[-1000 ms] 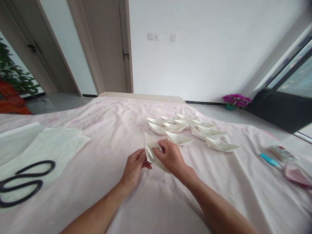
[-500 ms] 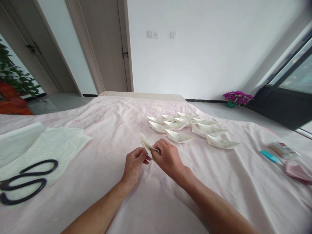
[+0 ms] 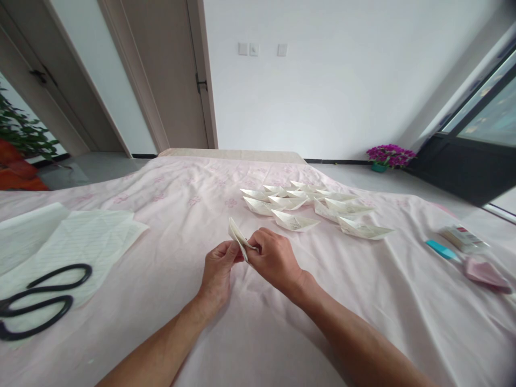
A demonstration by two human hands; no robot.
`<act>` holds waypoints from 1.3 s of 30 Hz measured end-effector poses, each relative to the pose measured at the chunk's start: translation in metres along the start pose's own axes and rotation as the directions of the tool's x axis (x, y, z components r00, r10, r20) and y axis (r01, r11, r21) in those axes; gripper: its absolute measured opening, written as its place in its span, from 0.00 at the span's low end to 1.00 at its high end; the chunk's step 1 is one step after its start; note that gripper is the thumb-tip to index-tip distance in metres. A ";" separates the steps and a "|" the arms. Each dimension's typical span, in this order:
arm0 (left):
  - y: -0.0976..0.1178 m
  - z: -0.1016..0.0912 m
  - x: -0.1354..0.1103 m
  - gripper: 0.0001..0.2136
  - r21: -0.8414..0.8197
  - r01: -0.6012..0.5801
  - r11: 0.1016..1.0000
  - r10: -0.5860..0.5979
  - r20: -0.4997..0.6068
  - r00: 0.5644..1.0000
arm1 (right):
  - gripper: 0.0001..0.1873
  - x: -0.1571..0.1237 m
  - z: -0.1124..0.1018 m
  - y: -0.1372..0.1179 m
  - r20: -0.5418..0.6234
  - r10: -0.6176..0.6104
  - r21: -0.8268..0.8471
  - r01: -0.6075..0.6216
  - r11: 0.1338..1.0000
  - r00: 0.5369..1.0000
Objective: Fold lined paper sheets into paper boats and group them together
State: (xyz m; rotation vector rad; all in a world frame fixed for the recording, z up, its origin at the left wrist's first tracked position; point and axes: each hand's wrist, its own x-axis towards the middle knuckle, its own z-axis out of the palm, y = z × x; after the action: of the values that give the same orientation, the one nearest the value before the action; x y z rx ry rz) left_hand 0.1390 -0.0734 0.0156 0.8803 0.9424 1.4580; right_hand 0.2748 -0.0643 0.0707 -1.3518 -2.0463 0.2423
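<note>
Both hands meet over the pink sheet [image 3: 169, 226] near the middle. My left hand [image 3: 216, 271] and my right hand [image 3: 274, 258] pinch a folded piece of white paper [image 3: 236, 235] between their fingertips. Its pointed end sticks up and to the left, and most of the rest is hidden behind my right fingers. Just beyond the hands, several finished paper boats [image 3: 294, 221] lie in a cluster on the sheet.
Black scissors [image 3: 36, 301] rest on sheets of lined paper [image 3: 88, 236] at the left. A teal glue stick [image 3: 440, 250], a small packet [image 3: 463, 239] and a pink folded piece [image 3: 481, 271] lie at the right. A flower pot [image 3: 387, 157] stands by the far wall.
The folded paper has been pressed flatter and narrower between my fingers, and my hands have closed together around it. The view has shifted slightly.
</note>
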 end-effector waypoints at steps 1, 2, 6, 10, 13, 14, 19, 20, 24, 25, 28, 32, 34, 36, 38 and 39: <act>0.000 0.000 0.000 0.14 0.002 -0.008 1.000 0.008 -0.001 1.000 | 0.08 0.000 -0.001 -0.001 0.007 -0.006 -0.014 0.007 1.000 1.000; 0.001 0.000 0.000 0.14 0.006 -0.015 1.000 0.015 -0.006 1.000 | 0.08 0.000 -0.001 -0.001 0.015 -0.012 -0.026 0.013 1.000 1.000; 0.001 0.000 -0.001 0.14 0.051 -0.037 0.998 0.039 -0.030 0.999 | 0.06 -0.001 0.002 0.000 0.029 -0.036 -0.066 0.038 0.997 0.999; 0.002 0.002 -0.001 0.15 0.047 -0.020 0.999 0.020 0.003 1.000 | 0.06 0.001 0.003 0.003 0.044 -0.032 -0.106 0.036 0.994 0.999; 0.004 0.003 -0.002 0.16 0.001 0.020 1.000 -0.020 0.106 0.994 | 0.06 0.005 -0.003 0.004 0.065 -0.007 -0.145 0.016 0.989 0.998; 0.005 0.002 -0.002 0.18 -0.006 0.028 1.000 -0.027 0.127 0.991 | 0.06 0.006 -0.007 0.004 0.079 0.000 -0.161 0.013 0.987 0.997; 0.009 -0.004 0.000 0.26 0.021 0.032 0.999 -0.034 0.075 0.997 | 0.05 0.009 -0.022 0.009 0.206 0.007 -0.236 0.043 0.971 0.979; 0.009 -0.005 0.001 0.26 0.035 0.039 0.999 -0.041 0.060 0.997 | 0.06 0.009 -0.023 0.010 0.224 0.015 -0.239 0.041 0.970 0.974; 0.008 -0.005 0.003 0.24 0.066 0.083 0.994 -0.085 0.030 0.996 | 0.14 0.011 -0.023 0.016 0.267 0.054 -0.166 -0.009 0.986 0.962; 0.008 -0.004 0.003 0.24 0.063 0.094 0.994 -0.095 0.016 0.995 | 0.16 0.011 -0.022 0.017 0.275 0.058 -0.122 -0.025 0.992 0.960; 0.005 -0.002 0.004 0.24 0.053 0.100 0.994 -0.097 -0.059 0.994 | 0.26 0.009 -0.021 0.017 0.292 0.026 0.028 -0.036 0.999 0.956; 0.002 -0.003 0.005 0.25 0.052 0.089 0.995 -0.082 -0.113 0.990 | 0.35 0.005 -0.020 0.014 0.314 -0.057 0.083 0.032 0.996 0.948; 0.001 -0.004 0.005 0.26 0.055 0.087 0.995 -0.081 -0.106 0.991 | 0.35 0.004 -0.020 0.013 0.332 -0.065 0.052 0.051 0.997 0.941; 0.001 -0.005 0.005 0.26 0.065 0.083 0.994 -0.076 -0.100 0.992 | 0.33 0.003 -0.019 0.013 0.348 -0.043 0.009 0.043 0.999 0.936; 0.000 -0.006 0.004 0.26 0.073 0.081 0.994 -0.074 -0.099 0.992 | 0.33 0.003 -0.018 0.013 0.357 -0.024 -0.035 0.039 0.999 0.934; 0.000 -0.006 0.004 0.26 0.074 0.083 0.994 -0.075 -0.101 0.992 | 0.33 0.002 -0.018 0.013 0.363 -0.019 -0.058 0.043 0.997 0.931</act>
State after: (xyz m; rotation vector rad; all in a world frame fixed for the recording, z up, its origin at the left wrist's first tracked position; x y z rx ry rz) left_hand 0.1330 -0.0695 0.0134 0.8241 1.1019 1.4149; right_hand 0.2951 -0.0600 0.0794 -1.3929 -2.3964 0.4435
